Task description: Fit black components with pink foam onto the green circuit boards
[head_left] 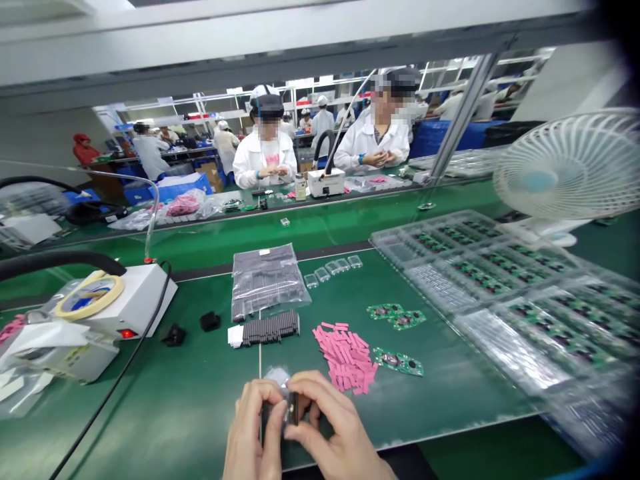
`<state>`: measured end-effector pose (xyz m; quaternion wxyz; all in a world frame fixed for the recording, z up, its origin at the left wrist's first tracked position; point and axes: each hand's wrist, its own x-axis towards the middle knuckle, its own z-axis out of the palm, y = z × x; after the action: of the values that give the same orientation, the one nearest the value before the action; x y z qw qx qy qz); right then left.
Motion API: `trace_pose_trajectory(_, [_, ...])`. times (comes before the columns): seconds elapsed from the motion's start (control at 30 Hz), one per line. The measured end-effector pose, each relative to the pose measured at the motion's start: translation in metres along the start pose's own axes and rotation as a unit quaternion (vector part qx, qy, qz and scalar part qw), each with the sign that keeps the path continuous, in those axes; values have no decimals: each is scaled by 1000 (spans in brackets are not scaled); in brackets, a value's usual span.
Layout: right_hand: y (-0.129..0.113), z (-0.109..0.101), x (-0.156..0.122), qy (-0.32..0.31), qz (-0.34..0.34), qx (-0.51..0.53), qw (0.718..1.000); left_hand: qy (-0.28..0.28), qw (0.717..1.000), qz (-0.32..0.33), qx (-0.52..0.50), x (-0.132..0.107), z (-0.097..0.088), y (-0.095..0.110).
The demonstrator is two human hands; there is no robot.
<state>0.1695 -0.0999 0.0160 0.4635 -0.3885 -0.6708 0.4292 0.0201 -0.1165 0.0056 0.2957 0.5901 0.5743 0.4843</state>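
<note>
At the front edge of the green bench, my left hand point(251, 430) and my right hand point(334, 425) meet with fingers pinched. A small dark strip point(293, 409) stands upright between my right thumb and fingers. Close against it, my left thumb and forefinger are closed on something mostly hidden, with a shiny clear edge. Just beyond my fingertips is a small clear plastic piece point(278, 376). Pink strips point(346, 357) lie heaped to the right, beside a green circuit board point(399, 362). Farther off sits a row of dark strips point(271, 327).
A bag of dark strips point(267, 280) and several clear covers point(334, 268) lie behind. Trays of circuit boards point(480, 320) and a white fan point(565, 170) occupy the right. A white machine point(133, 303) with a black cable stands left. Across the green belt point(330, 223), people in white work.
</note>
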Motion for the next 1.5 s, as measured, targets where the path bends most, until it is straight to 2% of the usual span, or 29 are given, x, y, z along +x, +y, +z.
trace_pose_trajectory(0.1, [3,1,-1,12,6,-50,999,52,998,1,35,-3,8,-10])
trace_pose_trajectory(0.2, [10,-2,-4,36,-12,-112,993,69,993,12,94,3,6,-17])
trace_pose_trajectory(0.3, [18,-8,-8,68,-33,-129,989,18,984,47,171,11,-3,-20])
trace_pose_trajectory(0.4, [24,-14,-11,73,-31,-111,991,-35,972,70,220,21,-12,-15])
trace_pose_trajectory(0.5, [26,-16,-12,70,-31,-107,991,-69,963,84,248,39,-16,-1])
trace_pose_trajectory(0.57, [25,-15,-12,72,-34,-111,991,-107,952,118,262,60,-13,14])
trace_pose_trajectory(0.67, [23,-14,-11,82,-33,-109,990,-159,919,186,308,104,4,35])
trace_pose_trajectory(0.77, [24,-14,-11,85,-23,-93,992,-176,905,209,326,151,34,43])
trace_pose_trajectory(0.9, [26,-15,-12,79,-9,-75,994,-187,899,204,340,198,73,35])
trace_pose_trajectory(1.03, [26,-15,-10,61,16,-71,995,-203,909,174,318,217,90,24])
trace_pose_trajectory(1.17, [26,-15,-10,66,41,-38,996,-214,938,137,237,216,83,27])
trace_pose_trajectory(1.3, [21,-20,-10,102,37,73,991,-248,961,77,91,187,63,41])
trace_pose_trajectory(1.43, [9,-31,-8,135,19,149,979,-291,955,-16,-47,139,37,52])
trace_pose_trajectory(1.5, [5,-36,-5,139,-3,149,979,-294,934,-111,-170,118,25,54])
